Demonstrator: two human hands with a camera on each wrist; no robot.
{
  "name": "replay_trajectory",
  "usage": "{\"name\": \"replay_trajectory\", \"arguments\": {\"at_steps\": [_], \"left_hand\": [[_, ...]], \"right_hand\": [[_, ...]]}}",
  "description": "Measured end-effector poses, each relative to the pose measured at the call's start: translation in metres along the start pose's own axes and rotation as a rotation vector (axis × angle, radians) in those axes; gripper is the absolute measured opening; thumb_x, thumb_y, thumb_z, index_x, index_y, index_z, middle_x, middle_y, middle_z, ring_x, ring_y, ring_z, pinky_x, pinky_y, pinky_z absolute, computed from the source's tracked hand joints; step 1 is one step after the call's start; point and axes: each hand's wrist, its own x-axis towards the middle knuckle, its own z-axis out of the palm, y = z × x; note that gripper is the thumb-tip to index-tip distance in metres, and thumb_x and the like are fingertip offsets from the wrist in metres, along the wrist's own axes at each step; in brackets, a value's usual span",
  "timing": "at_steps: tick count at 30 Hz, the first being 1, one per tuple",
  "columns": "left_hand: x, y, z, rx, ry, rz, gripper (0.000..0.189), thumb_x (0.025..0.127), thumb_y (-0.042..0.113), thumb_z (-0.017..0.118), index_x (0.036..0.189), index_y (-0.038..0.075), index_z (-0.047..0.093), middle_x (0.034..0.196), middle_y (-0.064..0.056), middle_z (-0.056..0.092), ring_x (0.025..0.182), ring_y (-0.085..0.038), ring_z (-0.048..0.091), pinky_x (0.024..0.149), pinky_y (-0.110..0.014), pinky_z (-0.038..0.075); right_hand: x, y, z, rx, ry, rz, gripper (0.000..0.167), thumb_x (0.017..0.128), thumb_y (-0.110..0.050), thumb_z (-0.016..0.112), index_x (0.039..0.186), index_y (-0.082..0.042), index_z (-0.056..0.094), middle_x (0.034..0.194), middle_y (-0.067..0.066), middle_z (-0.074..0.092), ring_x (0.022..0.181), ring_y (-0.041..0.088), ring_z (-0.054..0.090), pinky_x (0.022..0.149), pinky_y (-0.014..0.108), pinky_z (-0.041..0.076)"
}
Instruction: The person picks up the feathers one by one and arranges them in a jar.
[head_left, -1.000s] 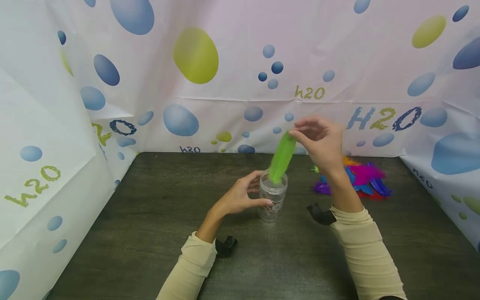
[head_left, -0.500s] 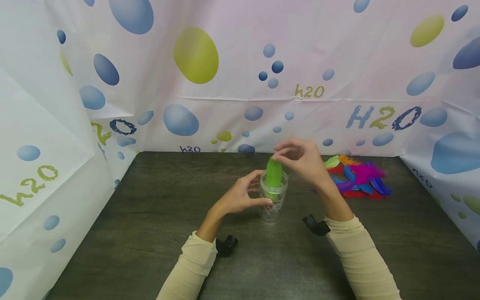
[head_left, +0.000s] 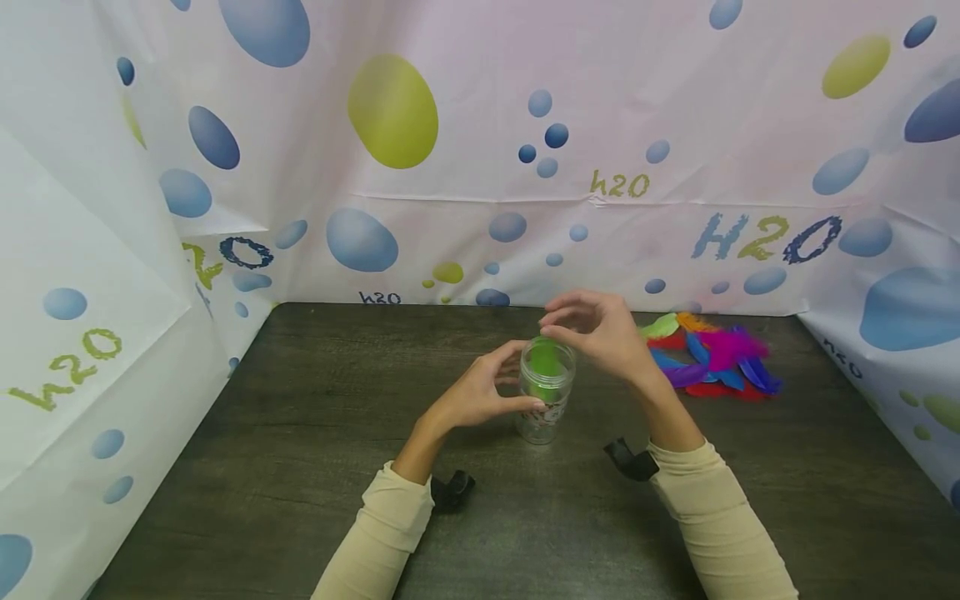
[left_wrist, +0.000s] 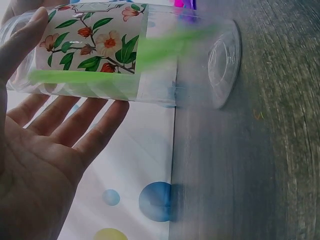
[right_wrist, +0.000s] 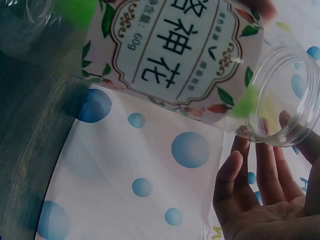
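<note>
A clear jar [head_left: 540,427] with a flowered label [right_wrist: 170,55] stands upright on the dark table. My left hand [head_left: 482,393] holds its side, thumb in front and fingers behind; in the left wrist view this hand [left_wrist: 42,150] has its fingers against the clear wall. Inside the jar lies a bright green feather [head_left: 545,358], its upper end close to the mouth. At the rim is my right hand [head_left: 600,333], thumb and fingers apart with nothing seen between them. The right wrist view shows that hand [right_wrist: 270,210] with loosely bent fingers beside the threaded mouth.
A loose heap of colourful feathers [head_left: 723,350] lies at the table's back right, beyond my right forearm. Black camera mounts [head_left: 452,492] stick out from both wrists. A white printed sheet [head_left: 465,167] rises behind the dark wooden table [head_left: 262,467] and along its sides.
My right hand has come down and left to the jar's mouth, lowering the green feather inside, and its fingers have parted from it. My left hand and the jar have stayed put.
</note>
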Motion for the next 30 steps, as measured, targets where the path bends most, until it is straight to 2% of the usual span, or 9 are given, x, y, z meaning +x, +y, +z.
{"name": "replay_trajectory", "arguments": {"at_steps": [7, 16, 23, 30], "left_hand": [[0.001, -0.001, 0.001, -0.001, 0.006, 0.003, 0.073, 0.090, 0.001, 0.080, 0.153, 0.000, 0.042, 0.139, -0.019, 0.060, 0.133, -0.033, 0.059, 0.106, -0.040, 0.054], [0.000, -0.002, 0.002, 0.001, 0.016, -0.001, 0.073, 0.089, 0.001, 0.081, 0.152, 0.001, 0.043, 0.138, -0.019, 0.061, 0.132, -0.033, 0.059, 0.106, -0.040, 0.054], [0.000, -0.002, 0.001, -0.002, 0.017, -0.007, 0.072, 0.091, 0.003, 0.080, 0.152, 0.002, 0.043, 0.138, -0.018, 0.061, 0.132, -0.033, 0.059, 0.106, -0.041, 0.054], [0.000, -0.002, 0.001, 0.008, 0.015, -0.017, 0.073, 0.091, 0.002, 0.080, 0.153, 0.002, 0.042, 0.138, -0.018, 0.060, 0.133, -0.033, 0.058, 0.107, -0.040, 0.053]], "right_hand": [[-0.001, -0.003, -0.006, 0.025, 0.044, -0.033, 0.018, 0.093, 0.007, 0.072, 0.111, 0.009, 0.070, 0.098, 0.023, 0.076, 0.089, 0.010, 0.074, 0.082, 0.023, 0.059], [-0.003, -0.006, -0.026, -0.039, 0.109, -0.028, 0.017, 0.094, 0.003, 0.074, 0.110, 0.007, 0.071, 0.099, 0.022, 0.076, 0.090, 0.004, 0.072, 0.082, 0.020, 0.060], [-0.010, -0.001, -0.043, -0.078, 0.149, -0.021, 0.019, 0.093, 0.005, 0.074, 0.112, 0.008, 0.071, 0.096, 0.007, 0.078, 0.089, 0.001, 0.071, 0.076, 0.018, 0.059], [-0.018, 0.002, -0.056, -0.120, 0.182, 0.012, 0.021, 0.095, 0.001, 0.074, 0.115, 0.006, 0.071, 0.096, 0.001, 0.077, 0.091, 0.000, 0.070, 0.078, 0.015, 0.058]]}}
